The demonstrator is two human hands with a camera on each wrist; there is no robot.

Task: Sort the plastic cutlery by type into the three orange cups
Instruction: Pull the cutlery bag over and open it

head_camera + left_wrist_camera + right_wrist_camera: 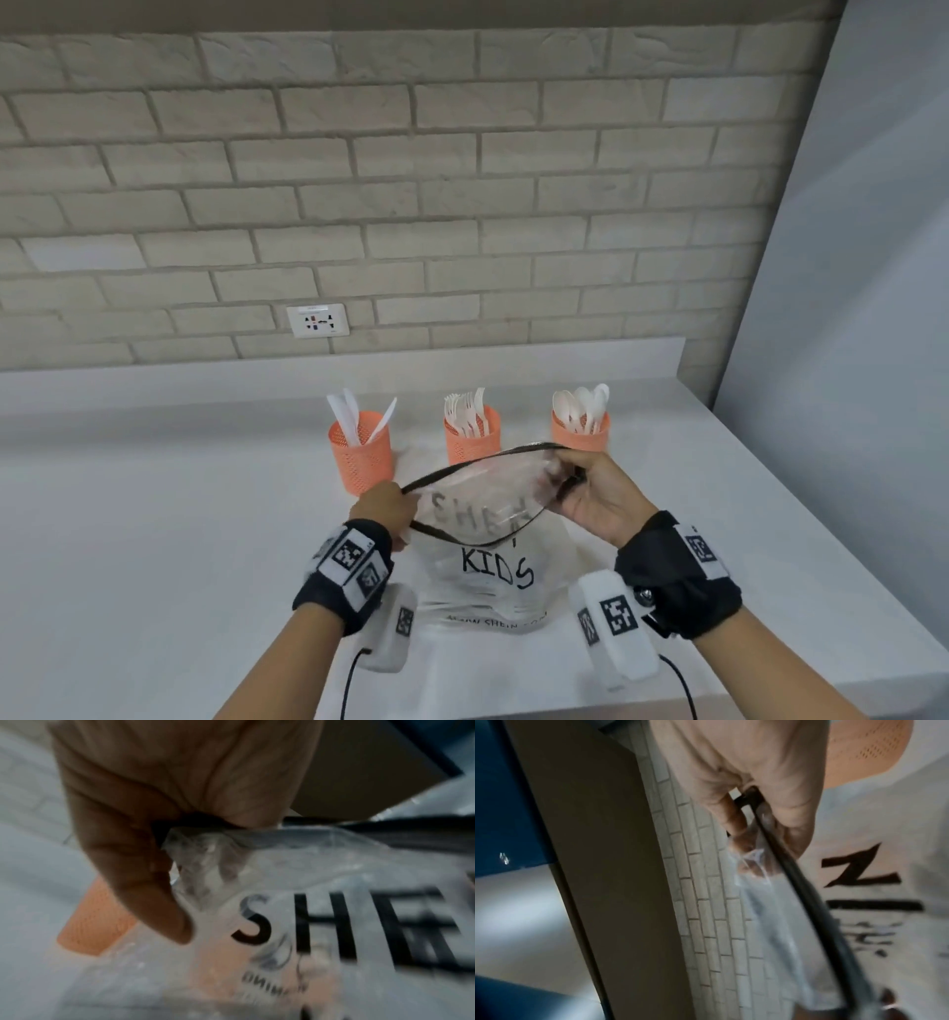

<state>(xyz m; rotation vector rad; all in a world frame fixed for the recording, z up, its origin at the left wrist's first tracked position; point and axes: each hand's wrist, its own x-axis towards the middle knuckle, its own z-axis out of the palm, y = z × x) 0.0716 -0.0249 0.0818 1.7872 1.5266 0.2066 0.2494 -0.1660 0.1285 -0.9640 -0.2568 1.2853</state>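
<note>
head view shows both hands holding a clear zip bag (482,545) open above the counter (154,514), left hand (382,509) and right hand (598,496) each pinching an end of its black rim. behind it stand three orange cups: knives in the left cup (361,452), forks in the middle cup (471,437), spoons in the right cup (580,430).

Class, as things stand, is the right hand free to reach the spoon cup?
Probably not yet. The right hand pinches the bag rim, as does the left hand. The spoon cup stands just behind it, with nothing between.

Both forearms forward, left hand (384,506) and right hand (598,496) each in a pinching grip, raised, apart.
</note>
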